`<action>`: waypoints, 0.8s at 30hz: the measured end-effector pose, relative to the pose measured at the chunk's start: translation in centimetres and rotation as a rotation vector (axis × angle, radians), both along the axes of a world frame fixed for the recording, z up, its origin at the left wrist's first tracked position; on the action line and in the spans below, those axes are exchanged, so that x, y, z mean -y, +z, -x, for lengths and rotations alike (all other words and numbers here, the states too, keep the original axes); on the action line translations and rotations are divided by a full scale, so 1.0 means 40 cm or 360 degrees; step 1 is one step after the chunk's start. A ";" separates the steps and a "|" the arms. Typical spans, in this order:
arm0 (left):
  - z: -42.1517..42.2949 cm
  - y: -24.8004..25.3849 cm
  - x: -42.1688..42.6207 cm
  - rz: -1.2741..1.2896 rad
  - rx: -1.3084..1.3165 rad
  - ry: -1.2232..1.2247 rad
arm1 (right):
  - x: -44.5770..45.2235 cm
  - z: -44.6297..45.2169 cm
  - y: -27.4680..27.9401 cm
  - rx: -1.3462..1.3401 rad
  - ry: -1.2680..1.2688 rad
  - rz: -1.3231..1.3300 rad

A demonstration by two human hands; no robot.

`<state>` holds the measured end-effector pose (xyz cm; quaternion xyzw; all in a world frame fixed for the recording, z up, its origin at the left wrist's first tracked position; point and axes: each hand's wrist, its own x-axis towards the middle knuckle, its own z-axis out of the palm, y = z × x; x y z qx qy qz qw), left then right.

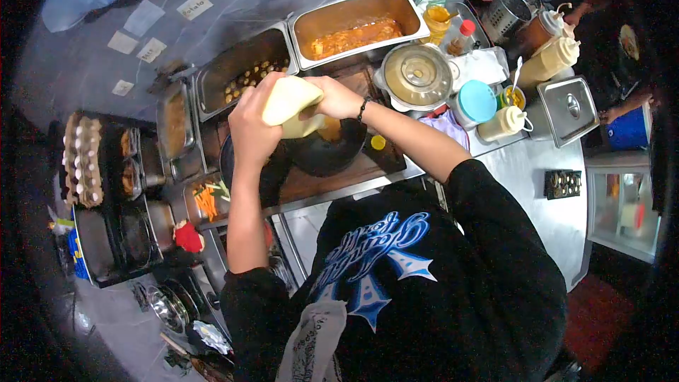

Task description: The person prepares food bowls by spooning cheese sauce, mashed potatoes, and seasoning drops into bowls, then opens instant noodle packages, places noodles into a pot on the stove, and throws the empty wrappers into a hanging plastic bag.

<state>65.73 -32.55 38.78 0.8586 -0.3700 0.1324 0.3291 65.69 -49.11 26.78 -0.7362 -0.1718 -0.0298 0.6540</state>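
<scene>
Both hands grip one pale yellow, curved, smooth piece, which looks folded or cupped; its exact kind I cannot make out. My left hand is closed on its left side. My right hand, with a dark bracelet at the wrist, is closed on its right side. Under the hands is a black bowl with some yellow-orange matter at its far side, partly hidden by the piece. To the left, a second dark bowl is mostly covered by my left forearm. A small yellow disc lies right of the black bowl.
Behind stand steel pans, one with orange-red food, another with small round pieces. A lidded clear pot, blue-lidded tub and squeeze bottles stand right. Carrot strips and an egg tray are left.
</scene>
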 end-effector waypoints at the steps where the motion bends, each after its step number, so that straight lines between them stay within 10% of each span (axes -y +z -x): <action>1: -0.003 -0.001 0.000 -0.0016 0.0026 -0.0001 | -0.003 -0.004 -0.004 0.0011 -0.0012 -0.0046; 24: -0.023 -0.035 -0.013 0.0005 0.0058 -0.0047 | 0.000 -0.005 -0.024 0.0052 -0.0164 0.0018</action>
